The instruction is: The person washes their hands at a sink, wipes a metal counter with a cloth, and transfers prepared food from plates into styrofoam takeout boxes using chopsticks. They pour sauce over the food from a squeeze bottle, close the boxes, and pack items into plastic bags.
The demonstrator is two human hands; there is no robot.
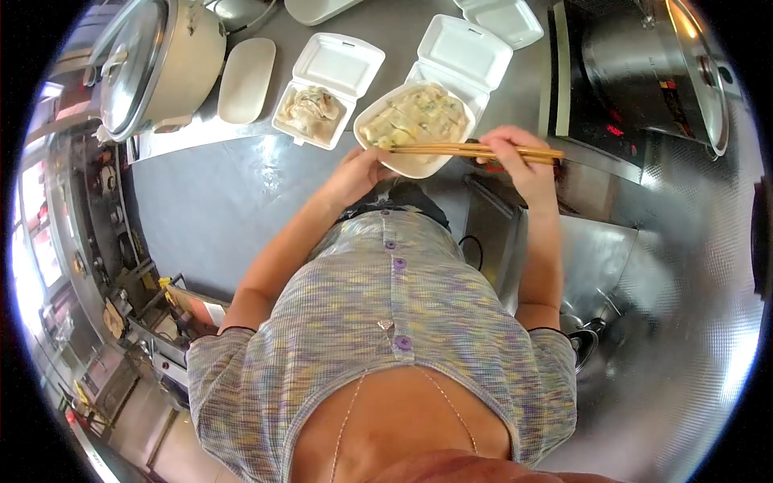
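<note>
Left hand point(358, 173): grip closed on the near-left edge of a white oval plate point(416, 167). Right hand point(522, 165): grip closed around wooden chopsticks point(463, 150), which lay across the plate's near end, tips by the left fingers. Contact between tips and food could not be told.

Location: the plate, loaded with pale dumplings point(419, 117), was at the near edge of the desk point(394, 39), overlapping the front of an open right foam box point(465, 50). Whether it rested on that box was hidden. The left foam box point(338, 66), lid up, stood just beside it with a dumpling portion point(310, 113) inside.

Risks (judged): the left grip seemed to take only one edge, so the loaded plate could tip toward the far side. Any steep tilt could send the dumplings sliding together; a hard chopstick push could tear their thin-looking wrappers. The right foam box looked light; a knock from the plate could shift it. Dumplings slipping over the near rim could drop off the desk.
</note>
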